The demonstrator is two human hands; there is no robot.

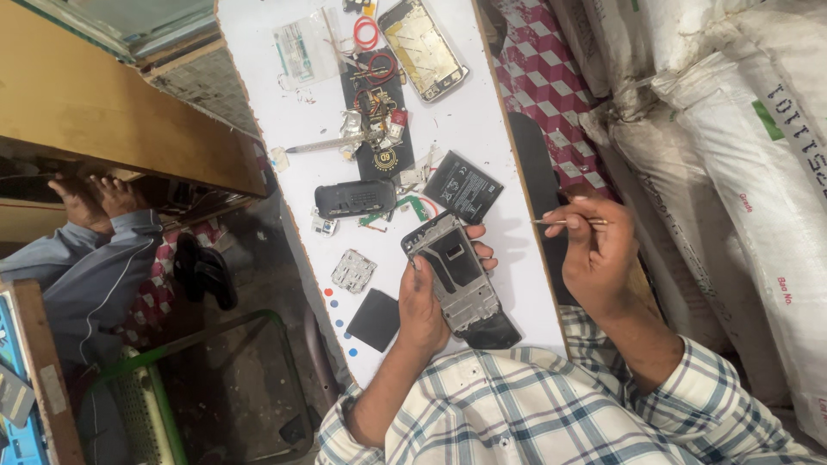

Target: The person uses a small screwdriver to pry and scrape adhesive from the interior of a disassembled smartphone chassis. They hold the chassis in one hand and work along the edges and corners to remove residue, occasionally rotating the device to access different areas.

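Note:
My left hand (424, 303) grips an opened phone chassis (457, 274), a grey metal frame with a dark inner plate, held just above the white table (487, 129). My right hand (596, 251) is off to the right past the table's edge, pinching thin metal tweezers (564, 222) whose tips point left toward the chassis. A black flat battery (463, 186) lies right above the chassis. To the left of it lies a black phone body (355, 198).
A metal shield plate (353, 270) and a black square piece (375, 319) lie left of my left hand. Farther up are a black mat with small parts (381, 112), red rings (366, 33) and another phone frame (424, 47). White sacks (732, 129) stand right. Another person's feet (95, 198) rest left.

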